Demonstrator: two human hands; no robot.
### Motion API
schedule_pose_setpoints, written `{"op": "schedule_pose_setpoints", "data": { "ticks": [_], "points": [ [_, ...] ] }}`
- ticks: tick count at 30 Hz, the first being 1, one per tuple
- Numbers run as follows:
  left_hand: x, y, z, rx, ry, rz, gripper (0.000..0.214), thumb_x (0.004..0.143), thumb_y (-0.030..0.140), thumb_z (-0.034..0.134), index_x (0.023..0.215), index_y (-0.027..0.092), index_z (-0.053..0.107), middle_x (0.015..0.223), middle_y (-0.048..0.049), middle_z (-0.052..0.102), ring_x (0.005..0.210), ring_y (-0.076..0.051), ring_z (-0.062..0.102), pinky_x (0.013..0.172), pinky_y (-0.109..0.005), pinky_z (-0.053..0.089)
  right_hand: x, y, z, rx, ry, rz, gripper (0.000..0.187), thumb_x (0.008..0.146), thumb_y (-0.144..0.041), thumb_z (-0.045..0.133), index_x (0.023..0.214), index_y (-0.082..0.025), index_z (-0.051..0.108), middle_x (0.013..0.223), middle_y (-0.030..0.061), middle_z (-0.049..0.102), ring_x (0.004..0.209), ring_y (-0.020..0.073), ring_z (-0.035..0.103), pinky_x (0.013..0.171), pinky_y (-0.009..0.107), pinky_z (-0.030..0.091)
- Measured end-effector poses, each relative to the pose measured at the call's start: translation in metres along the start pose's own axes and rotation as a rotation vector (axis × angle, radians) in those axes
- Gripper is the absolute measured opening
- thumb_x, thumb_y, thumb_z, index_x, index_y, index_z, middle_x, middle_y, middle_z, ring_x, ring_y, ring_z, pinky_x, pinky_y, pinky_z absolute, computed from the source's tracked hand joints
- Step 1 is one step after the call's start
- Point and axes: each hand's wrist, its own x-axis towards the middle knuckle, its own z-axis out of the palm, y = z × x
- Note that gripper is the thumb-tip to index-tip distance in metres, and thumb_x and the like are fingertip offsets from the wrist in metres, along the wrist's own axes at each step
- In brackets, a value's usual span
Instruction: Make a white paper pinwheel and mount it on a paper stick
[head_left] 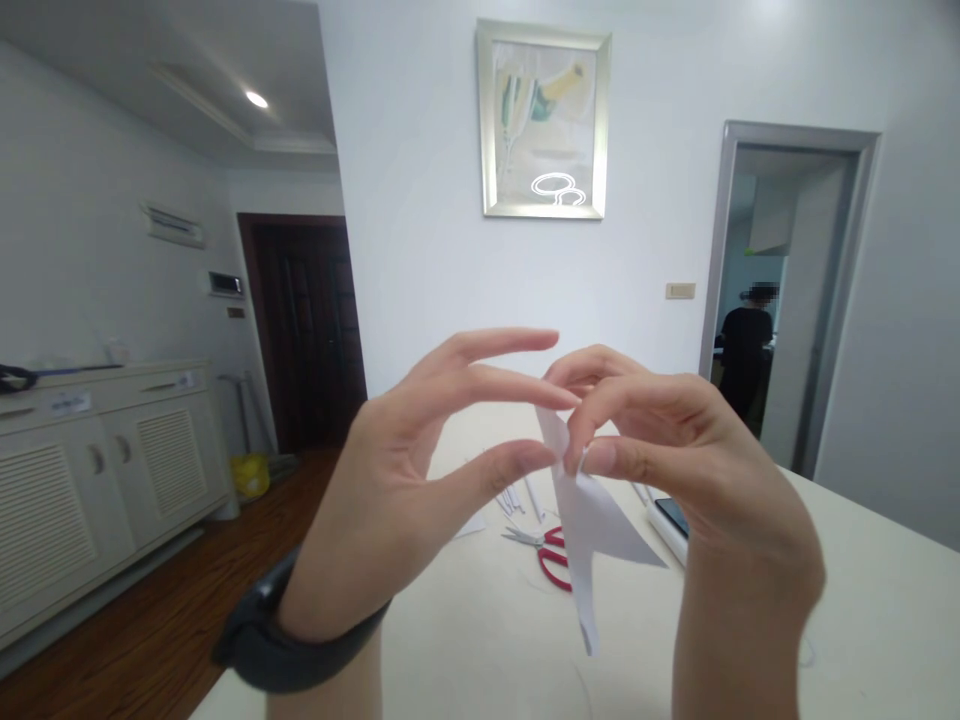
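Note:
My right hand (667, 430) pinches a folded white paper (581, 530) between thumb and bent fingers near its top. A thin white edge or strand shows by that thumb. Below the grip, the paper hangs down in a narrow strip, with a pointed flap to the right. My left hand (442, 450) is at the paper's upper left edge, thumb and one fingertip on either side of it, another finger stretched out above. Behind the paper, red-handled scissors (553, 560) lie partly hidden on the table.
On the white table (480, 660) lie thin white strips (510, 500) and a white device with a dark screen (671, 518). A cabinet (105, 480) and a yellow bucket (250, 475) stand left. Through the doorway, a person in dark clothes (745, 350) stands far off.

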Motion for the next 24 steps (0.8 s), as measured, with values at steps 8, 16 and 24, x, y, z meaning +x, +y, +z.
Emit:
{"op": "schedule_pose_setpoints", "data": {
  "ticks": [8,16,24],
  "points": [
    [-0.0001,-0.0016,-0.0040,-0.259,-0.204,-0.034,0.011,0.075,0.017,0.064,0.078,0.026,0.068,0.119,-0.0004,0.057,0.114,-0.024,0.051,0.102,-0.042,0.038,-0.0019,0.0004,0.0035,0.160,-0.142,0.076,0.009,0.076,-0.016,0.064,0.070,-0.023,0.065,0.093,-0.0011,0.062,0.095,0.0166,0.058,0.085,0.037,0.047],
    [-0.0010,0.0019,-0.0037,-0.244,-0.270,-0.055,0.011,0.072,0.015,0.065,0.070,0.026,0.066,0.117,0.0000,0.058,0.116,-0.025,0.049,0.102,-0.044,0.038,0.0027,0.0024,-0.0026,0.153,-0.302,0.077,0.007,0.078,-0.023,0.062,0.072,-0.020,0.061,0.085,-0.0003,0.064,0.100,0.0174,0.056,0.091,0.037,0.044],
    [0.0004,-0.0001,-0.0034,-0.219,-0.299,-0.020,0.011,0.075,0.012,0.061,0.070,0.022,0.063,0.118,-0.0024,0.056,0.117,-0.023,0.047,0.103,-0.040,0.037,0.0014,0.0053,-0.0024,0.130,-0.214,0.074,0.006,0.082,-0.022,0.058,0.077,-0.021,0.062,0.091,-0.0004,0.063,0.095,0.0156,0.058,0.081,0.031,0.047]
  ]
}}
